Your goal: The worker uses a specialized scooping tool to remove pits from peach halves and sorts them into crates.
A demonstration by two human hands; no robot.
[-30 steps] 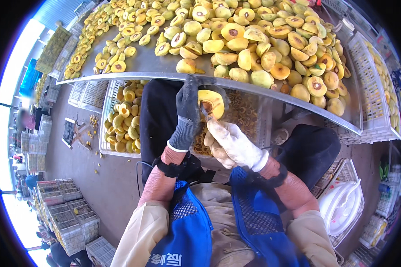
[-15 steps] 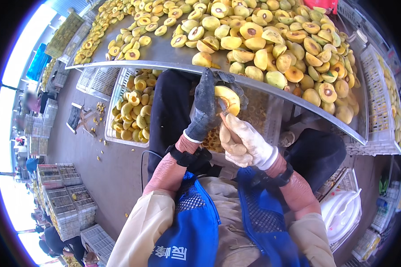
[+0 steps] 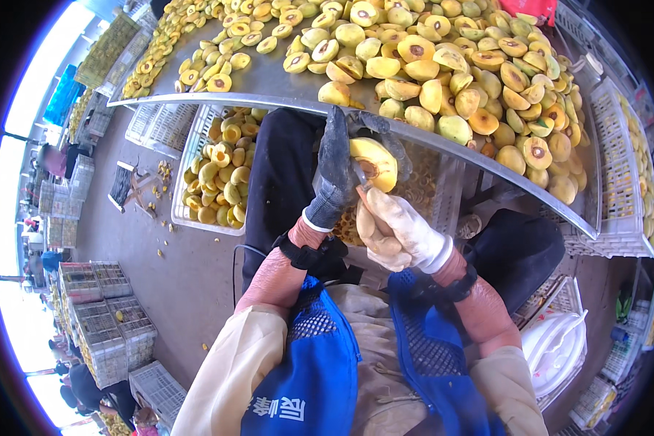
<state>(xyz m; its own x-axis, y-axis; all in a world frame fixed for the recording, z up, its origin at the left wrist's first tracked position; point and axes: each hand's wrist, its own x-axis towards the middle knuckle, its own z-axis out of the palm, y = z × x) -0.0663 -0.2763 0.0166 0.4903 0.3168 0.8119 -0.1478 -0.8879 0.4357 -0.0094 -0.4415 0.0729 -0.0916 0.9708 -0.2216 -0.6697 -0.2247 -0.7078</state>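
Note:
My left hand [image 3: 333, 171], in a dark grey glove, holds a yellow peach half [image 3: 375, 161] just off the table's near edge. Its fingers wrap behind the fruit, whose cut face with a brown centre turns toward my right hand. In a pale, stained glove, my right hand [image 3: 400, 231] closes round a small pitting tool [image 3: 362, 190] with a reddish-brown handle. The tool's metal end meets the cut face; its exact shape is hard to make out. Under both hands, between my knees, a crate [image 3: 447, 192] holds yellow scraps.
A metal table [image 3: 283, 83] heaped with halved peaches [image 3: 479, 87] spans the far side, its raised rim close to my hands. On the left, a white crate [image 3: 185, 207] contains hollowed halves. Stacked crates [image 3: 109, 320] and a small folding stool [image 3: 127, 187] stand on the floor.
The peach half has turned slightly, with more of its brown centre showing. My right hand has shifted a little with the tool at the cut face.

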